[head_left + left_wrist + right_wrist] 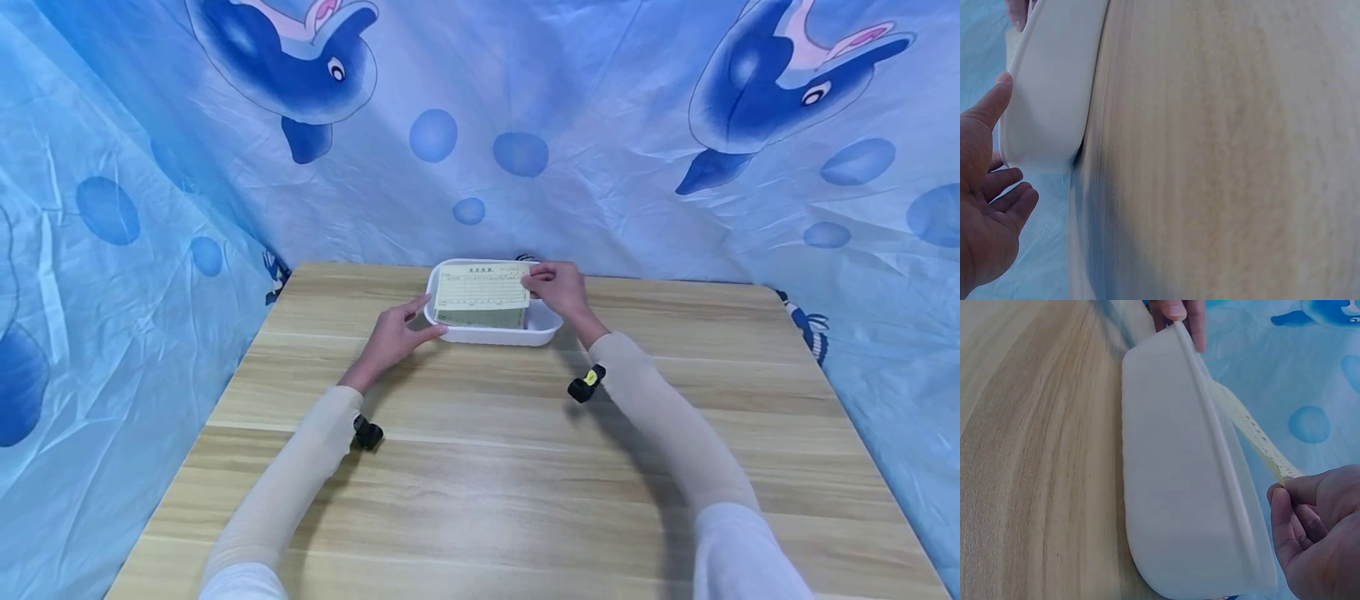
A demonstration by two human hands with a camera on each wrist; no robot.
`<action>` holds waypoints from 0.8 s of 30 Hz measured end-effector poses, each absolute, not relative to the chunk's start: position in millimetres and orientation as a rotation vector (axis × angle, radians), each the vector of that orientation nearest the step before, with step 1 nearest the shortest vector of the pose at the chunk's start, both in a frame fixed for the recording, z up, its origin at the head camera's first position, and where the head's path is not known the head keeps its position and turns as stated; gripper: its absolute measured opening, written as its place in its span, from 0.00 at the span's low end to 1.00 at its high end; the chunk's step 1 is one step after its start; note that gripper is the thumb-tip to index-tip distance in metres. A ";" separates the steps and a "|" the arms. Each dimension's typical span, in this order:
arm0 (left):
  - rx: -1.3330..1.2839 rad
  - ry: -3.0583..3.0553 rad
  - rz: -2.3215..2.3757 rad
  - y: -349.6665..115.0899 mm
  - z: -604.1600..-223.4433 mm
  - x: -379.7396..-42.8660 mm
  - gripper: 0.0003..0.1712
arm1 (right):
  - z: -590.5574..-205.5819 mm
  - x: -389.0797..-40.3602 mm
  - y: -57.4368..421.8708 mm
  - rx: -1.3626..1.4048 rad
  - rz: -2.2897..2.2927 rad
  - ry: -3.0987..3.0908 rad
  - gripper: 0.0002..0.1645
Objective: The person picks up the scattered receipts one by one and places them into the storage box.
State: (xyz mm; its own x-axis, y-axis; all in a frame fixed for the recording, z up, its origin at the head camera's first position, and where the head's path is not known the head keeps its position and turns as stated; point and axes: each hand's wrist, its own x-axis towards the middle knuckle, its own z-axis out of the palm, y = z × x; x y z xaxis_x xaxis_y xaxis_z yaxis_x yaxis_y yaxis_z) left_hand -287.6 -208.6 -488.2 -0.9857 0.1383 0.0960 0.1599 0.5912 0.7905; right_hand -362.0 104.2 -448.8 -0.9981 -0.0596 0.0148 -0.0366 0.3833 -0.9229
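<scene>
A white plastic basin stands at the table's far edge. Its left end is held by my left hand, thumb against the near rim and index finger at the end wall; the other fingers hang loosely bent in the left wrist view. Between thumb and fingertips, my right hand pinches the right edge of a pale yellow printed form. This sheet is raised at a slant over the basin, as the right wrist view shows. A grey-green sheet or pad lies under the form, mostly covered by it.
The wood-grain table stretches from the basin towards me. Blue curtains with printed dolphins hang behind the table and at its sides. A small black strap camera sits on the left wrist, another on the right.
</scene>
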 end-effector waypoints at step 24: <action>-0.279 -2.790 -1.381 -203.4 -487.3 -288.2 0.49 | -452.5 -361.2 103.4 -0.099 -1.626 2.611 0.15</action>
State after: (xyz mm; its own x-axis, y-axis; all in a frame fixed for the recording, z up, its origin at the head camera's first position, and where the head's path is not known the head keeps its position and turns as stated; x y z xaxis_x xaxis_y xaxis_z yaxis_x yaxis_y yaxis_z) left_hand -288.2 -203.4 -487.3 -0.9840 0.1520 0.0934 0.1664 0.5936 0.7874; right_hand -361.2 103.4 -452.5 -0.9959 -0.0883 -0.0207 -0.0204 0.4401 -0.8977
